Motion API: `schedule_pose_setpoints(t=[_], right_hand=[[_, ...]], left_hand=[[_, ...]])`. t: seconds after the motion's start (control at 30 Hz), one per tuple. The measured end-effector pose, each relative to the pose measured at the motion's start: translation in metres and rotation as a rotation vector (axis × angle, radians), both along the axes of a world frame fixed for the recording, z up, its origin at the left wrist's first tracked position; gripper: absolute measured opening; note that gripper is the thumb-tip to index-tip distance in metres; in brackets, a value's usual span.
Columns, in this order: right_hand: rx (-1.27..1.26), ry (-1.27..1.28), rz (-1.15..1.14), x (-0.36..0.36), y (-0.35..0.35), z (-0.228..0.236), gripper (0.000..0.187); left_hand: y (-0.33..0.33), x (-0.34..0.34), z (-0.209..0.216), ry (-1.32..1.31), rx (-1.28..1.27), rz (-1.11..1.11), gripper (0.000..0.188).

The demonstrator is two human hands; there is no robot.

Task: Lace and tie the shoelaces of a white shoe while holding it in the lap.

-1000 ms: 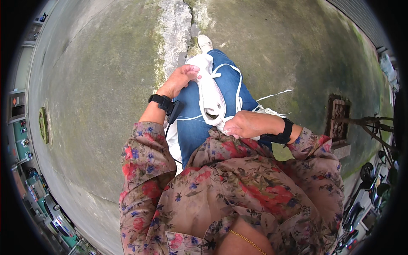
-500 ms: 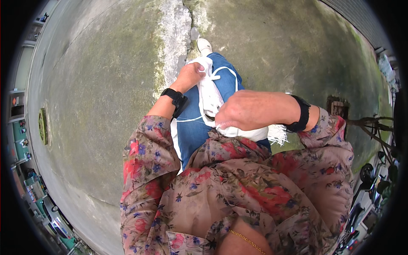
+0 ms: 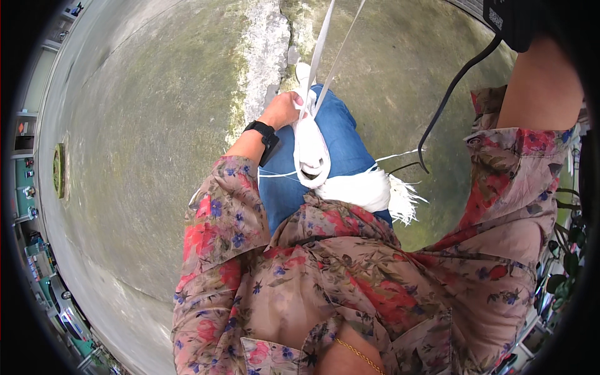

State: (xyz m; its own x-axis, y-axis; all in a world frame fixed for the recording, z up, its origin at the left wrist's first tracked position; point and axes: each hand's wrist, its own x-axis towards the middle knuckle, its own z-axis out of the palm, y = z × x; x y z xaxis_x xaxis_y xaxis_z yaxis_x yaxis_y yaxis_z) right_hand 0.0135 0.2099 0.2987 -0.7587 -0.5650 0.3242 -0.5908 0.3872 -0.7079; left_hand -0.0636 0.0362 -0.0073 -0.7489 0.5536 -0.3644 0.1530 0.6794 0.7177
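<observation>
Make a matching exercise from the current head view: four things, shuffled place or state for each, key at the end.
Things
1. left hand
2. two white straps
3. white bundle
4. thin chain

Places or states
A. lying across the jeans, fringed end toward the right
B. gold-coloured, at the picture's bottom edge
C. with its grip on the far end of the white slipper-shaped piece
D. running up out of the top of the picture

Pairs: 1-C, 2-D, 3-A, 4-B
</observation>
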Motion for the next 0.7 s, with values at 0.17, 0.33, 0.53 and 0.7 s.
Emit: schedule_pose_setpoints(t=[0.17, 0.33, 0.53, 0.7], right_hand=[[-0.077, 0.028, -0.081, 0.001, 0.013, -0.003, 0.022], [-0.156, 0.057, -0.155, 0.004, 0.023, 0.005, 0.022], [-0.244, 0.084, -0.27, 0.014, 0.039, 0.014, 0.023], [-0.314, 0.107, -0.375, 0.023, 0.058, 0.018, 0.024]], left_hand=[[-0.013, 0.011, 0.01, 0.109, -0.167, -0.057, 0.016], [-0.014, 0.032, 0.0, 0.37, -0.252, -0.282, 0.017], [-0.009, 0.041, 0.001, 0.472, -0.233, -0.141, 0.017], [0.002, 0.04, 0.017, 0.847, -0.227, -0.361, 0.012]])
